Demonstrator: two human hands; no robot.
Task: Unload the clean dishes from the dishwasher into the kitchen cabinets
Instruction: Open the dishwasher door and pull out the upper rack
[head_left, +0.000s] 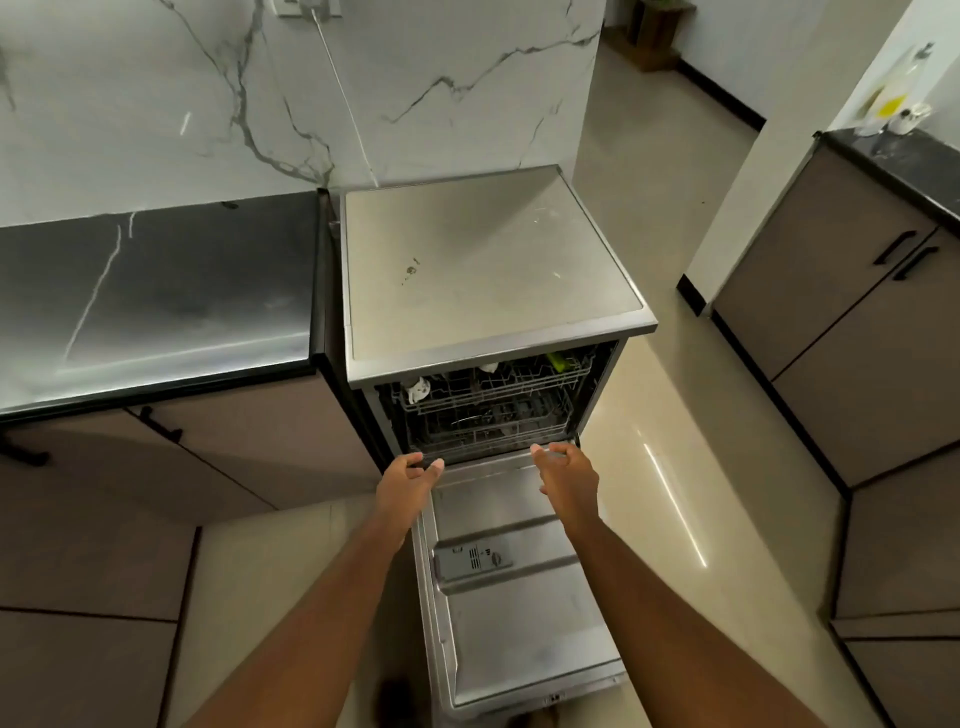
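A steel dishwasher (493, 260) stands in front of me with its door (519, 623) folded down flat toward me. Inside, an upper wire rack (498, 387) holds a white dish (418, 388) at its left and a green item (557, 361) at its right. A lower wire rack (488, 423) sits beneath it. My left hand (408, 480) reaches to the lower rack's front left corner, fingers spread. My right hand (566, 470) reaches to the front right corner, fingers apart. Neither hand holds anything.
A dark glossy countertop (156, 291) runs to the left, with brown cabinets (249, 447) and black handles below. More brown cabinets (841, 322) stand at the right under a black counter. A marble wall (260, 93) rises behind. Beige floor (665, 441) lies right of the door.
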